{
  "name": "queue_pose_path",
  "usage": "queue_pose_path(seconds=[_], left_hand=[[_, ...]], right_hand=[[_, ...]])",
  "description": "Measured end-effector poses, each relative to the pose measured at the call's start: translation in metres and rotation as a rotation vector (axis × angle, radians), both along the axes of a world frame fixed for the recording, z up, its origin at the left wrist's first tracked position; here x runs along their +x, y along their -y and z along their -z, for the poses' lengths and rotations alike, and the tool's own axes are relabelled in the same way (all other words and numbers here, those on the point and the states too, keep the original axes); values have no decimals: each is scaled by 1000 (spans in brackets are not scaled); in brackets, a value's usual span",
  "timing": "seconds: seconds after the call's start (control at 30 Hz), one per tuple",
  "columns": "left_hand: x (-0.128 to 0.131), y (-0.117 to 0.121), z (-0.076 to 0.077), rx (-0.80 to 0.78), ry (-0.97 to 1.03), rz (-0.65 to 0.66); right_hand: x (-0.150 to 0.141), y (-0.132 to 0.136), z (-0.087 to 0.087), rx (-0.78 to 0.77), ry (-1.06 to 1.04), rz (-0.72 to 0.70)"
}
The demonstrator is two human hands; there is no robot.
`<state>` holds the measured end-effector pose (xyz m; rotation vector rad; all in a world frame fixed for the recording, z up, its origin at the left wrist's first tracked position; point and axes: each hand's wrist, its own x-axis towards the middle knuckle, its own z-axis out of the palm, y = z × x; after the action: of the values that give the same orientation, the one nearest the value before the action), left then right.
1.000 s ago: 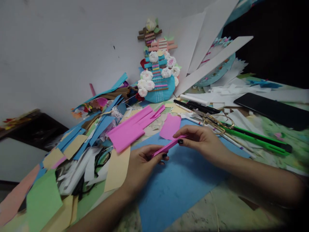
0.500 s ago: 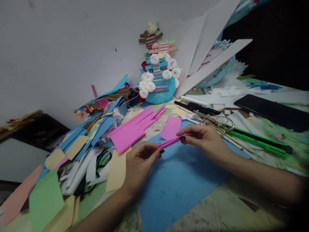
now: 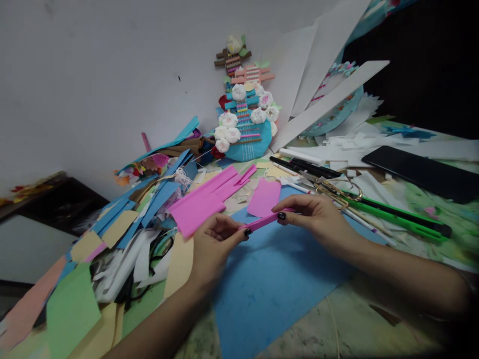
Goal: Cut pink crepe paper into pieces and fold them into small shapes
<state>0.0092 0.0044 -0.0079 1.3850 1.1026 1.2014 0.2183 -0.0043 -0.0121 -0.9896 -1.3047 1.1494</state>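
A narrow folded pink paper strip (image 3: 262,221) is held just above a large blue sheet (image 3: 277,279). My left hand (image 3: 213,244) pinches its near end with thumb and fingers. My right hand (image 3: 318,217) pinches the far end, fingers closed over it. Just behind the strip lies a small pink paper piece (image 3: 264,196), and left of that a bigger stack of folded pink paper (image 3: 205,199).
A heap of blue, tan, green and white paper scraps (image 3: 123,239) fills the left. Gold scissors (image 3: 339,192), black pens (image 3: 307,167) and a green cutter (image 3: 396,214) lie right of my hands. A black phone (image 3: 422,172) is at far right. A paper guitar with white flowers (image 3: 243,109) leans on the wall.
Both hands have lifted the pink strip slightly and drawn closer together along it; my left hand has slid up and turned its fingers more over the near end.
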Motion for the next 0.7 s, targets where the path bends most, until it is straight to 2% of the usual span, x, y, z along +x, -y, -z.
queue_pose_path(seconds=[0.3, 0.53, 0.7], left_hand=[[1, -1, 0, -57, -71, 29], [4, -4, 3, -65, -79, 28], [0, -11, 10, 36, -282, 80]], right_hand=[[-3, -2, 3, -87, 37, -42], [-2, -6, 5, -160, -28, -34], [1, -13, 8, -167, -15, -18]])
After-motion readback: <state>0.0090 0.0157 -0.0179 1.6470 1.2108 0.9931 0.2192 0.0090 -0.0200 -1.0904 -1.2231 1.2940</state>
